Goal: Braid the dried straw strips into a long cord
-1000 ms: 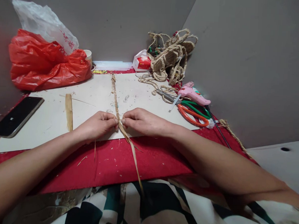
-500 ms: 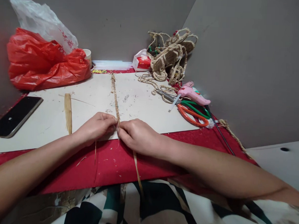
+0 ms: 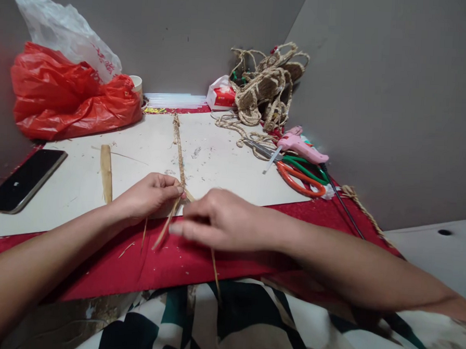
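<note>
A thin braided straw cord [image 3: 180, 158] runs down the middle of the white board. My left hand [image 3: 154, 194] pinches its lower end between thumb and fingertips. Below this pinch, a loose flat straw strand [image 3: 167, 225] hangs over the red cloth. My right hand [image 3: 223, 221] is just right of the cord, slightly blurred, with its thumb stretched toward that loose strand and its other fingers curled. Another straw strand [image 3: 189, 195] runs from the cord into the curled fingers, and a strand trails out beneath this hand toward my lap.
A flat straw piece [image 3: 106, 173] and a phone [image 3: 25, 179] lie to the left. Red plastic bag [image 3: 73, 98], tissue pack [image 3: 221, 93] and coiled straw rope [image 3: 264, 87] stand at the back. Scissors [image 3: 301, 180] and a pink glue gun [image 3: 302, 148] lie at the right.
My right hand has drawn away from the cord, to the right and toward me, its thumb moving apart from the index finger. A loose strand now shows below my left hand's pinch.
</note>
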The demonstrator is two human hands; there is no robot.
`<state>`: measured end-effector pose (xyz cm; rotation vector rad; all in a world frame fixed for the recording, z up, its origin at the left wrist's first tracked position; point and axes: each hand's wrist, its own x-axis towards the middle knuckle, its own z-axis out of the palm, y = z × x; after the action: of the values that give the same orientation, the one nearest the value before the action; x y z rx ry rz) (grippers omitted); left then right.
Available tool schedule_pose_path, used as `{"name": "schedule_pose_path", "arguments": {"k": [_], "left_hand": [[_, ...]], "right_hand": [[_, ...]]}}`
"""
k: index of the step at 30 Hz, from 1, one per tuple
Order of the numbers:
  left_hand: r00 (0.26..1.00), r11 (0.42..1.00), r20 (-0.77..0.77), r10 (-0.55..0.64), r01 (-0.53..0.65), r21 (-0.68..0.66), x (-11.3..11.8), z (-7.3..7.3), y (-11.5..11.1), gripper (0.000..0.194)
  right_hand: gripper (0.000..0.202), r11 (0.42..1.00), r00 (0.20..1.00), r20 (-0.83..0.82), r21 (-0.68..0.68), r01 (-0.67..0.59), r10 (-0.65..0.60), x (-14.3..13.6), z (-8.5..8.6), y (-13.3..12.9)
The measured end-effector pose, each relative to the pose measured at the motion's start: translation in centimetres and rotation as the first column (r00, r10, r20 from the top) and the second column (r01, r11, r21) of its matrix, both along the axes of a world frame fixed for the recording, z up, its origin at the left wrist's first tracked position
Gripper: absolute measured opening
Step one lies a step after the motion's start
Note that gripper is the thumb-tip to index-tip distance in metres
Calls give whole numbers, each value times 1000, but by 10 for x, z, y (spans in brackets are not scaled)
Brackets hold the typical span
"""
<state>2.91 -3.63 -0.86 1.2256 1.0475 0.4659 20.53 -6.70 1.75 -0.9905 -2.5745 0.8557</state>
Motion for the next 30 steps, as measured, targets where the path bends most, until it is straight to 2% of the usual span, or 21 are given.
{"name": "schedule_pose_path", "arguments": {"k": [1,3,4,5,7,9,10,12,14,19,21,23,26,30], "left_hand": [[1000,1000,22,4,-4,-22,-1,1,0,19],[996,997,85,5,1,-71,-2,3,1,21],[993,996,119,3,9,-94,-3,3,1,21],[989,994,149,0,17,-111,-3,3,1,20],[982,992,188,-2,25,-120,-4,2,2,18],[982,993,187,-6,27,-111,-5,0,3,18],[984,994,179,-18,36,-102,-5,0,4,18],[986,994,152,-61,74,-76,-5,-1,5,19],[988,993,108,-114,117,-24,-5,0,6,21],[984,957,-106,-145,167,238,-7,5,6,16],[963,944,-218,-159,213,252,-8,9,5,17],[942,945,-260,-211,265,193,-9,13,2,19],[940,952,-212,-268,292,91,-7,17,-3,20],[966,972,-159,-203,218,86,1,12,-12,23]], "right_hand": [[39,993,988,-104,-8,116,-116,2,1,5],[38,938,899,-270,-50,344,-344,3,-1,16],[36,909,857,-306,-106,403,-415,3,-4,21],[33,892,836,-311,-191,410,-452,2,-8,25],[30,847,851,-276,-438,303,-447,-2,-17,31],[33,728,879,-247,-670,149,-407,-5,-24,33],[34,664,886,-243,-742,93,-396,-6,-27,33],[35,582,885,-240,-812,42,-399,-7,-30,35],[35,540,884,-215,-841,48,-414,-7,-30,37],[37,408,874,-166,-912,40,-457,-6,-28,42],[35,397,848,-181,-917,38,-499,-7,-28,40],[31,420,811,-203,-906,58,-548,-9,-29,36],[28,458,764,-254,-887,60,-593,-12,-32,30],[38,445,735,-284,-895,27,-616,-13,-33,25]]}}
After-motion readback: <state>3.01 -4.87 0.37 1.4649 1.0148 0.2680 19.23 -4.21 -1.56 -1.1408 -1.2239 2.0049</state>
